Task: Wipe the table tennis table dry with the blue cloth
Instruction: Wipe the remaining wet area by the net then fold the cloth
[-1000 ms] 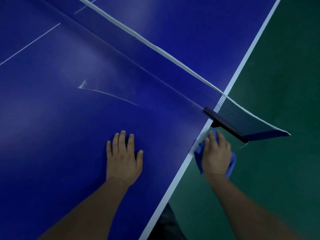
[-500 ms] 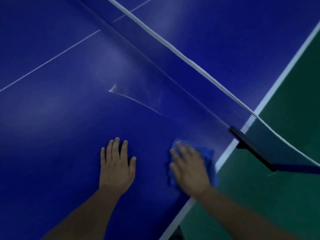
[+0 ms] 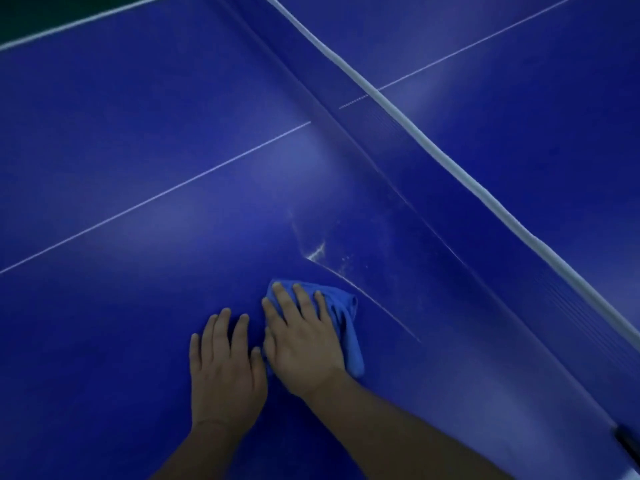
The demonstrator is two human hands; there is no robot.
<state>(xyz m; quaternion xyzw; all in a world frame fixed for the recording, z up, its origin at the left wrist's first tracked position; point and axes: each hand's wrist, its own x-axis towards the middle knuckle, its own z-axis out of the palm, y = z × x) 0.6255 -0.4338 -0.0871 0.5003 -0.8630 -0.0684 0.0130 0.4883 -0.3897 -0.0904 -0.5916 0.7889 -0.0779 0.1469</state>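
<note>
Currently the right hand point(image 3: 304, 344) presses the blue cloth point(image 3: 343, 317) flat, fingers spread, at lower centre. The wet streak point(image 3: 349, 282) lies just beyond it, running toward the lower right; the left hand point(image 3: 223, 372) rests flat alongside.

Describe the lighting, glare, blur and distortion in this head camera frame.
Head view: dim, even light, with soft pale glare patches on the table. Head view: wide-angle distortion bows the net's white band. Head view: the wet streak glints beyond the blue cloth; the right hand pressing it and the flat left hand look fairly sharp, without motion smear.
</note>
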